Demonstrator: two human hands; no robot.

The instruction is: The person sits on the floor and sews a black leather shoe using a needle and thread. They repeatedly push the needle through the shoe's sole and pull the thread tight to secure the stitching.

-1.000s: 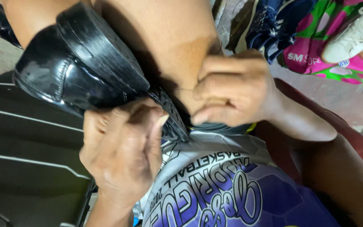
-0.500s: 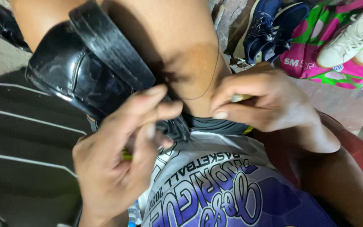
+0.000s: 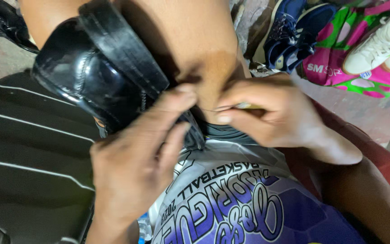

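The black shoe (image 3: pixel 100 77) rests sole-up against the bare leg (image 3: pixel 195 45), upper left. The left hand (image 3: pixel 136 167) presses its fingers closed on the shoe's rear edge. The right hand (image 3: pixel 271 115) is pinched shut on a thin yellowish tool (image 3: pixel 247 106). Blue sneakers (image 3: pixel 294 31), a white sneaker (image 3: pixel 380 45) and a pink-green bag (image 3: pixel 339 72) lie beyond, upper right. The leg blocks the shoe's far side.

A glossy black shoe (image 3: pixel 100 77) is showing a black sole, lying against a black cloth (image 3: pixel 28 158) that is carrying thin white stripes. The shirt (image 3: pixel 244 208) is showing white at the top and purple below with dark lettering. Beyond, navy blue sneakers (image 3: pixel 290 36) and white sneakers (image 3: pixel 380 45) are resting by a pink bag (image 3: pixel 362 81) that is bearing green patches.
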